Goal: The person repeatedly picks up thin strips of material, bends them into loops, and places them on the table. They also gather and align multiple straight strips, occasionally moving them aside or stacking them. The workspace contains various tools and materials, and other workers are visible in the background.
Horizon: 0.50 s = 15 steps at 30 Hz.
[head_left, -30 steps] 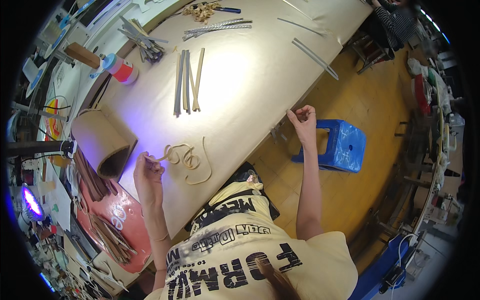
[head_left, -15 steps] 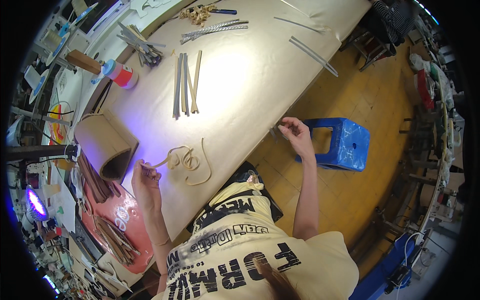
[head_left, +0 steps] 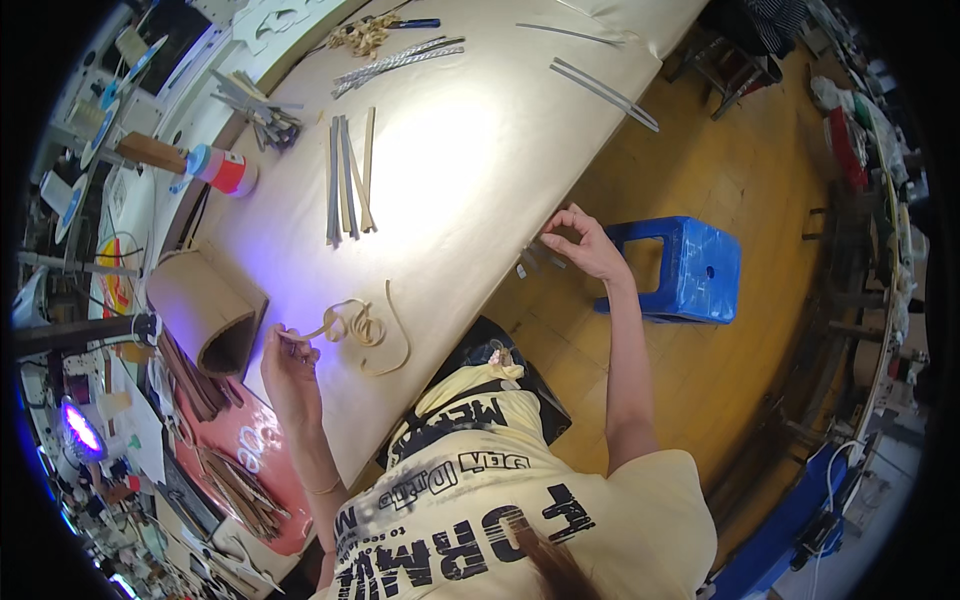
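Observation:
My left hand [head_left: 291, 375] is over the tabletop, thumb and fingers pinching one end of a thin tan strip [head_left: 331, 324]. The rest of that strip lies in loose coils and a long curve on the table. At the table's right edge my right hand [head_left: 588, 247] has its fingers bent and drawn toward the thumb; whatever they hold is too small to make out. Just below those fingertips, short grey pieces [head_left: 530, 262] stick out at the edge. Several straight grey and tan strips [head_left: 347, 180] lie side by side farther up the table.
Left of my left hand stands a curved brown board piece [head_left: 200, 300]. Beyond it are a red-labelled bottle [head_left: 225, 171] and a bundle of strips [head_left: 262, 115]. Silvery strips [head_left: 395, 65] lie at the back. A blue stool [head_left: 690, 270] stands on the floor to the right.
The view has shifted, moving the table contents leftward in the picture. My right hand has risen slightly along the table edge, showing more of the grey pieces. The left still pinches the strip.

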Available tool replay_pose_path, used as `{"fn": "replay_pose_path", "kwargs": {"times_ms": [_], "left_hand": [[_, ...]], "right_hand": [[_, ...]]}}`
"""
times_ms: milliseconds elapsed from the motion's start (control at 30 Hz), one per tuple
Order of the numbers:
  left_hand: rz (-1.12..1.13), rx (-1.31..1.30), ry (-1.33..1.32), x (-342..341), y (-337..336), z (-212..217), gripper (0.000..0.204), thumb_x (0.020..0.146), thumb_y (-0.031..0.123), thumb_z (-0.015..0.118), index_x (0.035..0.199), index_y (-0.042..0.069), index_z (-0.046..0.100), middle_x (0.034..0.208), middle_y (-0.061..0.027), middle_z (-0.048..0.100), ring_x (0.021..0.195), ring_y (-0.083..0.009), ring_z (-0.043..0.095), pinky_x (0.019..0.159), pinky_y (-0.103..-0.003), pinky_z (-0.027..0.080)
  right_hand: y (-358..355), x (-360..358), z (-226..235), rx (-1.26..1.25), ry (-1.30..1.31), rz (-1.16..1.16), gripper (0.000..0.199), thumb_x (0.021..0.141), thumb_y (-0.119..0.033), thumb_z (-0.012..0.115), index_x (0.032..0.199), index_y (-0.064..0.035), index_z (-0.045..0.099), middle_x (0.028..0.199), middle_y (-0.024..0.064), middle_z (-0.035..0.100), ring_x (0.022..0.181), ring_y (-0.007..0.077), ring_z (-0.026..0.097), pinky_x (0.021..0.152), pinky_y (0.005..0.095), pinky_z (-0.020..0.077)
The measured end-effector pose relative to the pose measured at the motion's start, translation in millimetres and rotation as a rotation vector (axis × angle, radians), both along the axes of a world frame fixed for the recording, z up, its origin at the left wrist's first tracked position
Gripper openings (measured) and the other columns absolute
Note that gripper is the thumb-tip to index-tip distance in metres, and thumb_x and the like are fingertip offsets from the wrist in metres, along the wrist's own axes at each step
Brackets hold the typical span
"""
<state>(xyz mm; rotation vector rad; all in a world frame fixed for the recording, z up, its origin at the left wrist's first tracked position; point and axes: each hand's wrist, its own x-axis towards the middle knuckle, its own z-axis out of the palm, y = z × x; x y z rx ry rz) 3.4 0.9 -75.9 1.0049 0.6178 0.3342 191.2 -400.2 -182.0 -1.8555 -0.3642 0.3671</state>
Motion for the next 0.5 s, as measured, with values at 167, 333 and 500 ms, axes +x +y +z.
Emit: {"fn": "replay_pose_path", "kwargs": {"times_ms": [167, 333, 500], "left_hand": [[-0.021, -0.005, -0.013, 0, -4, 1, 0.014, 0.102, 0.022, 0.051, 0.104, 0.009, 0.057, 0.084, 0.0002, 0.056, 0.072, -0.0092, 0.051, 0.066, -0.026, 0.041], [-0.022, -0.014, 0.008, -4, 0, -3, 0.015, 0.102, 0.023, 0.051, 0.104, 0.01, 0.057, 0.084, 0.0007, 0.055, 0.072, -0.009, 0.05, 0.067, -0.025, 0.041], [0.012, -0.013, 0.01, -12, 6, -10, 0.016, 0.102, 0.024, 0.051, 0.104, 0.009, 0.057, 0.082, 0.0014, 0.055, 0.071, -0.0088, 0.05, 0.065, -0.026, 0.041]], "right_hand": [[12, -17, -11, 0.108, -0.045, -0.122, 0.022, 0.083, -0.019, 0.079, 0.097, -0.0075, 0.066, 0.102, 0.0009, 0.058, 0.096, 0.0121, 0.056, 0.087, 0.0271, 0.0441], [22, -18, -28, 0.416, 0.181, -0.177, 0.014, 0.087, -0.01, 0.075, 0.094, -0.008, 0.063, 0.085, -0.0056, 0.059, 0.078, 0.0044, 0.053, 0.07, 0.0197, 0.043], [7, -14, -35, 0.309, 0.188, -0.138, 0.015, 0.086, -0.014, 0.075, 0.091, -0.008, 0.063, 0.099, -0.0035, 0.059, 0.082, 0.0036, 0.052, 0.07, 0.0196, 0.0421]]}}
